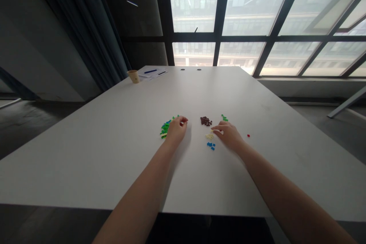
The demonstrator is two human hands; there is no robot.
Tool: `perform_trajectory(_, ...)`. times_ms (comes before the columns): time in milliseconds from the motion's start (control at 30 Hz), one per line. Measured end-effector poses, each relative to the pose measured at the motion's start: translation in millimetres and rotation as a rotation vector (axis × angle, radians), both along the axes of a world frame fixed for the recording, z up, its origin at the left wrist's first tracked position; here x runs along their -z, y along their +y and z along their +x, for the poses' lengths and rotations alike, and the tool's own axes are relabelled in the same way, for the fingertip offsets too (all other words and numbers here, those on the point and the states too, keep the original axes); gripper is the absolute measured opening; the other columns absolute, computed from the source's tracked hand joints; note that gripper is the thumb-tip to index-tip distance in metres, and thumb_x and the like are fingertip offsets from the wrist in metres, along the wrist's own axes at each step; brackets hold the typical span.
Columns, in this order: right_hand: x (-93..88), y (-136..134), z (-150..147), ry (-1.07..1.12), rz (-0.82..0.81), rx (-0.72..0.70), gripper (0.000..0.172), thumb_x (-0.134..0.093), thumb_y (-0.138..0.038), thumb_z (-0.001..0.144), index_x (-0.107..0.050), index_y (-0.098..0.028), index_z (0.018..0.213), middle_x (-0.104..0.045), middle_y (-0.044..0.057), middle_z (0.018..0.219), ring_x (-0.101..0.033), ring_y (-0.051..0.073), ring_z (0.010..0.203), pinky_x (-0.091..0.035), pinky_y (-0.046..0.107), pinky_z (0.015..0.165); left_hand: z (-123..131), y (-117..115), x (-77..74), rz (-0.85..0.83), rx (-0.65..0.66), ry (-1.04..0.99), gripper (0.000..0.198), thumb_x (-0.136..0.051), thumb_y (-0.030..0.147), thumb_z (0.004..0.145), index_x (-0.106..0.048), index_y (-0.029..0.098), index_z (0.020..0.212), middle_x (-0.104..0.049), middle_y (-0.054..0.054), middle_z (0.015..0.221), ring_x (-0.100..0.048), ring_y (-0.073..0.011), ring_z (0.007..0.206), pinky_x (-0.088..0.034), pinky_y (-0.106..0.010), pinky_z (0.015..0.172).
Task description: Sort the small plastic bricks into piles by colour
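Note:
Small plastic building bricks lie in colour groups on the white table [120, 137]. My left hand [176, 129] hovers at the right side of a mixed, mostly green pile [165, 126], fingers pinched together. A hint of red shows near its fingertips, too small to name. My right hand [228, 134] has thumb and forefinger closed around what looks like a cream brick [212, 130], just above the cream bricks [209, 136]. Dark brown bricks [205, 121] sit beyond it, and blue bricks [211, 145] lie nearer me. Green bricks [224, 117] are partly behind the right hand.
One red brick [248, 135] lies apart on the right. At the far left stand a paper cup [133, 76] and papers [156, 74] with a blue pen [150, 71]. Two small dark discs [199, 69] are near the far edge, before the windows [194, 53].

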State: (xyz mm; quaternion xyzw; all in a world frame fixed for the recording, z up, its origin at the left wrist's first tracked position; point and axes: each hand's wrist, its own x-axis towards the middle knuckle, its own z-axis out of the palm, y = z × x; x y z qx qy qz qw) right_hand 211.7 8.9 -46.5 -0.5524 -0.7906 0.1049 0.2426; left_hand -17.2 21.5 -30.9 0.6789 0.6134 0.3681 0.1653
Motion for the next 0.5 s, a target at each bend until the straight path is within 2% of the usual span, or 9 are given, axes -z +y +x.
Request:
perform_trajectory(367, 2.6, 2.4, -6.3, -0.033, -0.061, 0.024, 0.019, -0.051, -0.023, 0.080, -0.069, -0.021, 0.079, -0.060, 0.003, 0.078, -0.052, 0.014, 0.074, -0.037, 0.025, 0.071, 2.3, -0.1, -2.0, -0.077, 0.019, -0.020, 0.014, -0.049, 0.023, 0.075, -0.061, 0.017, 0.078, -0.065, -0.003, 0.080, -0.056, -0.0130, 0.067, -0.044, -0.026, 0.070)
perform_trajectory(500, 4.1, 3.4, -7.3, -0.041, -0.054, 0.082, 0.017, -0.051, -0.024, 0.080, -0.068, -0.021, 0.080, -0.060, 0.003, 0.081, -0.051, 0.013, 0.072, -0.036, 0.024, 0.069, 2.2, 0.5, -2.0, -0.092, 0.021, -0.031, 0.013, -0.049, 0.024, 0.075, -0.060, 0.018, 0.078, -0.065, -0.003, 0.081, -0.056, -0.0130, 0.067, -0.044, -0.025, 0.068)
